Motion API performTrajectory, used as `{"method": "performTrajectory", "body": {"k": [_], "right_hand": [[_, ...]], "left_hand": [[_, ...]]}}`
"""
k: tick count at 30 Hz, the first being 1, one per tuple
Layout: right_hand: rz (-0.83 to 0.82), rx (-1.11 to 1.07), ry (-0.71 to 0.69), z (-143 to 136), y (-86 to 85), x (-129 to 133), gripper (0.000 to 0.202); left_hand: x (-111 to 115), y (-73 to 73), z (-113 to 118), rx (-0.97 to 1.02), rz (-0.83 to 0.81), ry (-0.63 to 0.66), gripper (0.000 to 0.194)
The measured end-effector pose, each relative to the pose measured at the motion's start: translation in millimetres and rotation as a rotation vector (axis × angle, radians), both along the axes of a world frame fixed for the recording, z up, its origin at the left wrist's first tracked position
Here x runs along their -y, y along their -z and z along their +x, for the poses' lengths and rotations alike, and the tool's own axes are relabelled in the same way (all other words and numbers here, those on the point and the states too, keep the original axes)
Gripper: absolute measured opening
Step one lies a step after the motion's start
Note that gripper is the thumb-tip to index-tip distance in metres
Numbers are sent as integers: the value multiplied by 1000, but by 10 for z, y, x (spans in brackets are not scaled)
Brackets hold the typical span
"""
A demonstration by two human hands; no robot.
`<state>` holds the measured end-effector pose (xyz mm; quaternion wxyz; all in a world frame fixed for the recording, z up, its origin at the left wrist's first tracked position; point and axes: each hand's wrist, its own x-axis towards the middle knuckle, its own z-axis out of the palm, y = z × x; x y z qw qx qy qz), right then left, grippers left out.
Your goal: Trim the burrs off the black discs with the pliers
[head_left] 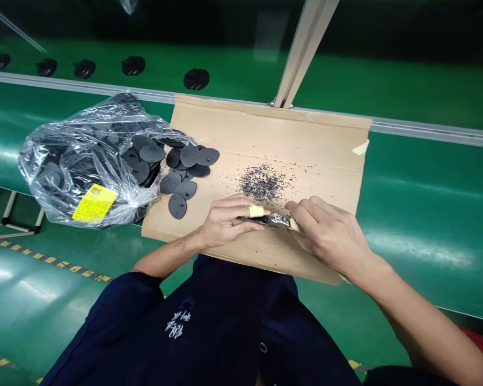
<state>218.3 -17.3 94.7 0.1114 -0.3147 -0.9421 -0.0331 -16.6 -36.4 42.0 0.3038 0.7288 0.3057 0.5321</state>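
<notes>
My left grip [227, 219] pinches a black disc [253, 219] between thumb and fingers above the cardboard [330, 140], its right end beside the tips of pliers [279, 219] wrapped firmly in my right grip [330, 230].

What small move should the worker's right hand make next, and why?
Probably a gentle squeeze of the nippers: the right hand grips them close to the thin black piece in the left hand, and small black bits lie scattered on the cardboard sheet just beyond.
</notes>
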Motion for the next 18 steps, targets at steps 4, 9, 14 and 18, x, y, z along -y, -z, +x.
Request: {"method": "performTrajectory", "body": {"k": [4,9,14,18], "right_hand": [[-133,-18,37,19,45,-6,25],[-560,-337,134,102,56,-63,18],[-751,-560,236,34,169,-29,21],[-507,-553,133,-95,246,26,15]], "left_hand": [[13,16,11,-14,-7,12,24],[-22,-21,3,-114,-2,-56,22],[-68,0,4,-138,18,-93,22],[-107,54,10,-189,19,-96,20]]}}
